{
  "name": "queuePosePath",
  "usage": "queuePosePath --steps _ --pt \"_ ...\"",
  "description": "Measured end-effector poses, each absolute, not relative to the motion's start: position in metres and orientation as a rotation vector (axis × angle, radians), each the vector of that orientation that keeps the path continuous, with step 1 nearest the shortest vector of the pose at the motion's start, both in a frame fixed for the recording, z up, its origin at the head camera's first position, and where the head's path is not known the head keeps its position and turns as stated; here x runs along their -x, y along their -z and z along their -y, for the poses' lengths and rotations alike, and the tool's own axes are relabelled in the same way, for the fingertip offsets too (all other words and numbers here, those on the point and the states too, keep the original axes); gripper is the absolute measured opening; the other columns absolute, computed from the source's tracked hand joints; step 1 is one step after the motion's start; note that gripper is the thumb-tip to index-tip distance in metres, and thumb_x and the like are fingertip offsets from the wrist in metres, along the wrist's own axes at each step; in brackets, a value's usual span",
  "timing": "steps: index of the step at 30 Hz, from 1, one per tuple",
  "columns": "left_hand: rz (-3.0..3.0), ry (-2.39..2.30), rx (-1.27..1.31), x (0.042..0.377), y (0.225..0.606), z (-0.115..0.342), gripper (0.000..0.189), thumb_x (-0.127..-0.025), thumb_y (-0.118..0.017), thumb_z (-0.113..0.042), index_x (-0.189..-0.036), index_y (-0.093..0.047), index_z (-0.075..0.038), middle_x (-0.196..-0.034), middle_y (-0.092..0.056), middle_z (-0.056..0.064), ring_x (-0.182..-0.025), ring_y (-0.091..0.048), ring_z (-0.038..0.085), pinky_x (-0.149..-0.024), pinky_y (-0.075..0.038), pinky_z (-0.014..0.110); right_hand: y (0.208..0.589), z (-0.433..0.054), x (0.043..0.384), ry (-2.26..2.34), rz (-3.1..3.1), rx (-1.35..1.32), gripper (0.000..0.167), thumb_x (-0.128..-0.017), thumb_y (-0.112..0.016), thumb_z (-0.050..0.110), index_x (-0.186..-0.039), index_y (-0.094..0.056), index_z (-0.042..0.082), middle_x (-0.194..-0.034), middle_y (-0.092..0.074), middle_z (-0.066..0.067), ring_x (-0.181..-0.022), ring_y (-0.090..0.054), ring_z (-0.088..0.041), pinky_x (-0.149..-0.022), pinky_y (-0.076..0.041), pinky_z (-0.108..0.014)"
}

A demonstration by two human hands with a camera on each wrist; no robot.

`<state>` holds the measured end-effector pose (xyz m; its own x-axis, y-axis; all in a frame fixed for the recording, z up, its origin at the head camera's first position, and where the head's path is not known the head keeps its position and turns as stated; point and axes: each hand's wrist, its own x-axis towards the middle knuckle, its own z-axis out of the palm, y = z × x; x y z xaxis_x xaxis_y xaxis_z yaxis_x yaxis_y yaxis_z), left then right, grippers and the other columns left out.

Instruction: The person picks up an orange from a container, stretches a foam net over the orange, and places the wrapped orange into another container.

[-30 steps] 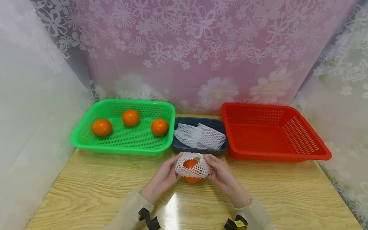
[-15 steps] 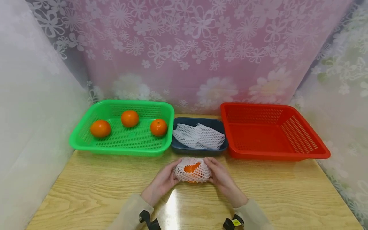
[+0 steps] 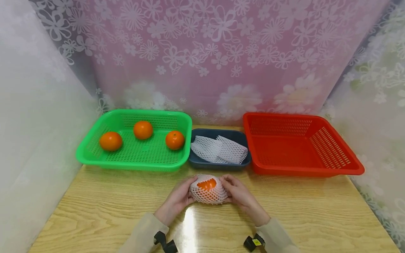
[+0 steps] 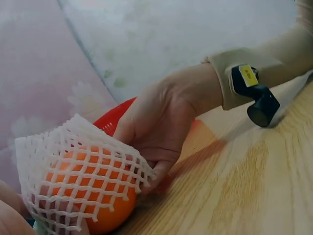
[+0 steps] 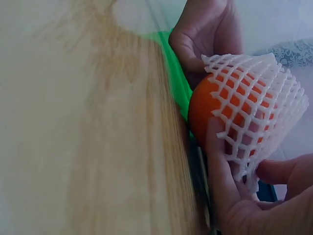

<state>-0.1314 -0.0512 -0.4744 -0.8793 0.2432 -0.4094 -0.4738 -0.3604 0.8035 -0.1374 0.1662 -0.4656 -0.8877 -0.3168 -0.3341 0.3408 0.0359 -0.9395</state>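
An orange (image 3: 207, 184) sits inside a white foam fruit net (image 3: 210, 197) above the front middle of the table. My left hand (image 3: 178, 197) grips the netted fruit from the left. From the other side my right hand (image 3: 243, 197) pinches the net's edge between thumb and fingers. In the right wrist view the net (image 5: 264, 105) covers much of the orange (image 5: 201, 110), whose one end is bare. The left wrist view shows the orange (image 4: 115, 213) bulging below the net's lower edge, with the right hand (image 4: 159, 122) behind it.
A green basket (image 3: 139, 165) with 3 oranges stands at the back left. In the middle a dark blue tray (image 3: 218, 166) holds more white foam nets (image 3: 218, 149). A red basket (image 3: 284, 149) is at the back right. Patterned cloth hangs behind.
The foam net has come down over the orange, covering its lower part, which stuck out before. Both hands have moved slightly toward me, and the right hand has shifted its hold on the net.
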Motion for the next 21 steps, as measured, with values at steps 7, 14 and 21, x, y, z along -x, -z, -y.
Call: queuePosePath --steps 7,14,21 --pt "-1.591 -2.227 0.28 0.129 0.474 0.047 0.047 -0.106 -0.053 -0.023 -0.135 -0.045 0.012 -0.106 -0.066 0.011 -0.084 -0.065 0.012 -0.075 -0.06 0.029 0.461 -0.165 0.137 1.823 -1.906 -0.043 0.057 -0.108 -0.046 0.039 -0.139 -0.038 -0.009 -0.113 -0.06 -0.015 -0.086 -0.065 -0.016 -0.075 -0.06 -0.035" --pt "-1.701 -2.212 0.278 0.127 0.472 0.04 0.048 -0.105 -0.054 -0.027 -0.136 -0.048 0.01 -0.1 -0.065 0.008 -0.076 -0.062 0.01 -0.063 -0.055 0.023 0.463 -0.165 0.138 1.798 -1.882 0.003 0.053 -0.102 -0.061 0.04 -0.126 -0.042 -0.003 -0.115 -0.061 -0.015 -0.091 -0.065 -0.02 -0.08 -0.06 -0.038" --pt "-1.801 -2.254 0.218 0.131 0.462 0.032 0.037 -0.104 -0.057 -0.033 -0.12 -0.059 0.0 -0.097 -0.064 0.002 -0.082 -0.06 0.01 -0.068 -0.052 0.024 0.456 -0.173 0.138 1.899 -1.703 0.041 0.041 -0.105 -0.053 0.036 -0.127 -0.043 0.003 -0.106 -0.063 -0.003 -0.086 -0.067 -0.013 -0.08 -0.058 -0.027"
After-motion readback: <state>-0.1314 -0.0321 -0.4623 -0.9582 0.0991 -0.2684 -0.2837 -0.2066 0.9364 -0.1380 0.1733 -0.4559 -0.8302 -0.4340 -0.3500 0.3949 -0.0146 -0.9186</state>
